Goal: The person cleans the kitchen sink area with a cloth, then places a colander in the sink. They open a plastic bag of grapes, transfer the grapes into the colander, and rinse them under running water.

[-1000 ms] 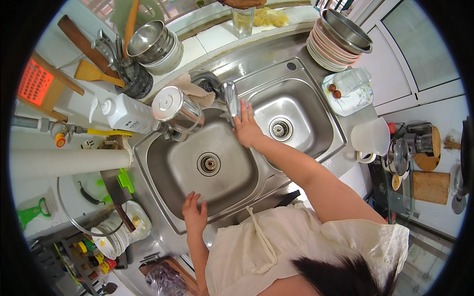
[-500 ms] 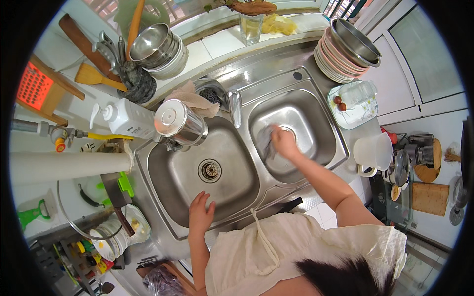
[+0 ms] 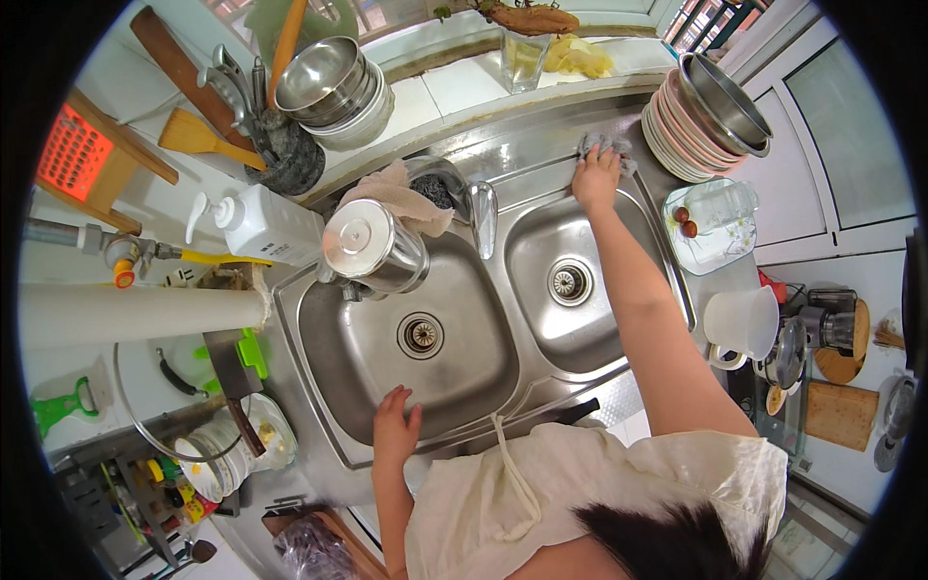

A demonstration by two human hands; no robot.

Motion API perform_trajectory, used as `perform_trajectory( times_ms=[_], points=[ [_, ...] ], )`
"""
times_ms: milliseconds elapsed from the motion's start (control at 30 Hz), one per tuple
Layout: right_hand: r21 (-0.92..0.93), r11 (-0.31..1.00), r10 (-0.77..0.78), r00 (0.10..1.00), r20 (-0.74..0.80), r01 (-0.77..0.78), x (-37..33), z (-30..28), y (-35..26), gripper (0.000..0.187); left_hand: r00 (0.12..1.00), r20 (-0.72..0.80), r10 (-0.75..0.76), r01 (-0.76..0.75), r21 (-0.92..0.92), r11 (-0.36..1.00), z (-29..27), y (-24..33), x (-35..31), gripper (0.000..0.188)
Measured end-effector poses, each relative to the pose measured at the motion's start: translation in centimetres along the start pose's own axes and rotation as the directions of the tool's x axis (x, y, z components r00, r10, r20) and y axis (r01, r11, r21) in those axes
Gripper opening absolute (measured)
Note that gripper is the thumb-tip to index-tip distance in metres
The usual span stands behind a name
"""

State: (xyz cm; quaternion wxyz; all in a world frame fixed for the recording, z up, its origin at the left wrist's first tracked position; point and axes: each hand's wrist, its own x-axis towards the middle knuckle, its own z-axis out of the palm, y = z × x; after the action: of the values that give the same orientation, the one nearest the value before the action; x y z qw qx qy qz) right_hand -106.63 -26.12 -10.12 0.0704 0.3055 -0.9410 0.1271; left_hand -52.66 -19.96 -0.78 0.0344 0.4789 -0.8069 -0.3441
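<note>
A grey cloth (image 3: 619, 153) lies bunched under my right hand (image 3: 596, 180), which presses it on the steel counter at the back rim of the right sink basin (image 3: 541, 242). That arm reaches across the basin, and its round drain shows beside the forearm. My left hand (image 3: 395, 421) rests near the front rim of the left basin (image 3: 464, 362), fingers apart and holding nothing. Between the basins at the back stands the faucet (image 3: 482, 217). A shiny lidded steel canister (image 3: 372, 246) sits at the left basin's back left corner, with a beige cloth (image 3: 401, 198) behind it.
Stacked plates and steel bowls (image 3: 710, 116) stand at the back right. In front of them is a tray (image 3: 684, 251) with a clear glass and two small brown round things. A white soap dispenser (image 3: 271, 227) and a cleaver (image 3: 235, 372) are at the left. A white jug (image 3: 739, 322) stands right.
My right hand has moved from inside the right basin up to the counter behind it, carrying the grey cloth. My left hand has barely moved. The whole view has shifted slightly.
</note>
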Motion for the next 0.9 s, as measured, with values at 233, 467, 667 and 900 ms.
perform_trajectory(
  times_ms=[233,467,667,900],
  points=[
    [0.134,0.923,-0.37,0.927,0.059,0.36,-7.1,-2.3,-5.8,0.042,0.994,0.062,0.092,-0.094,0.021,0.995,1.0,0.7,1.9,0.032],
    [0.33,0.851,-0.426,0.905,-0.024,0.409,-13.3,-3.3,-10.3,0.04,0.985,0.011,0.17,-0.17,0.0,0.985,-0.8,4.3,3.4,0.03],
    [0.45,0.795,-0.449,0.893,-0.015,0.407,-17.7,-4.3,-10.1,0.026,0.993,0.004,0.116,-0.116,0.029,0.993,-0.4,2.1,0.7,0.03],
    [0.525,0.746,-0.578,0.79,0.205,0.409,-23.8,-9.3,-8.4,0.023,0.997,0.032,0.069,-0.066,-0.069,0.995,0.5,0.3,-1.8,0.037]
  ],
)
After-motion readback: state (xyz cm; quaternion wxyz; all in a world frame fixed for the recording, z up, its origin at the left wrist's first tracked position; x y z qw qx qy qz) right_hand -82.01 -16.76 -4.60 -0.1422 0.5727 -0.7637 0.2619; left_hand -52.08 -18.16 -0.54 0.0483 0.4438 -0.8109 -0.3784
